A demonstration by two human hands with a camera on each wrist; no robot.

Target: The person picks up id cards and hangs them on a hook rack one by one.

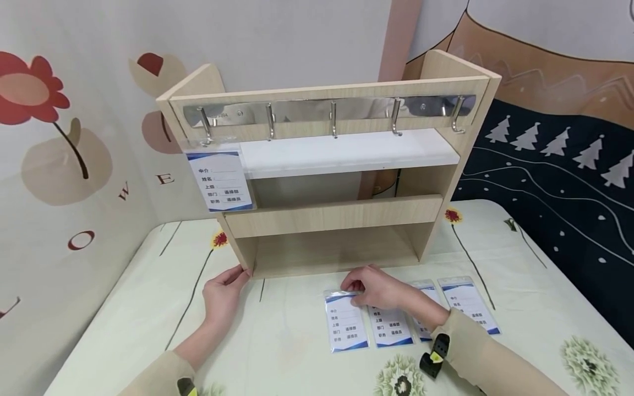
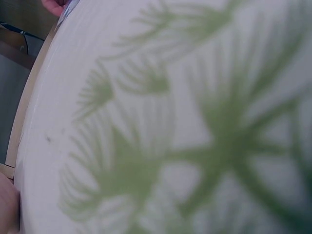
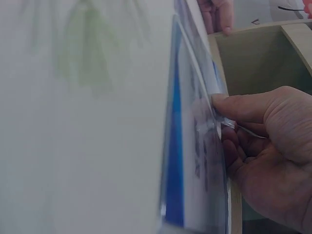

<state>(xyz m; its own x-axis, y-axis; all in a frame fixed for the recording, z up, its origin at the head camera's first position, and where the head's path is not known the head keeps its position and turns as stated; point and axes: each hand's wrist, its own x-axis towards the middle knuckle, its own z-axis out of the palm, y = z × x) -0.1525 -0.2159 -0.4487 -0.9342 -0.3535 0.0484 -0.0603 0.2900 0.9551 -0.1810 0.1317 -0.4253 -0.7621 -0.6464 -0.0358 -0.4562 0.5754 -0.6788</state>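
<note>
A wooden shelf (image 1: pixel 332 216) with a metal hook strip (image 1: pixel 302 111) stands on the bed-like surface. My left hand (image 1: pixel 225 294) holds its lower left front corner with thumb and fingers; in the right wrist view those fingers (image 3: pixel 222 19) show at the wood's edge. With thumb and fingertips, my right hand (image 1: pixel 378 289) pinches the top edge of the leftmost flat badge in a clear sleeve (image 1: pixel 345 324). Another sleeved badge (image 1: pixel 220 181) hangs from the leftmost hook (image 1: pixel 205 126). Beside the pinched one lies a second badge (image 1: pixel 391 328), partly under my right hand.
Further right lie two more badges, one (image 1: pixel 425 294) partly covered by my forearm, the other (image 1: pixel 469 305) in full view. A white board (image 1: pixel 351 153) spans the shelf below the hooks. Printed cloth (image 1: pixel 124 330) covers the surface; patterned walls (image 1: pixel 297 44) stand behind.
</note>
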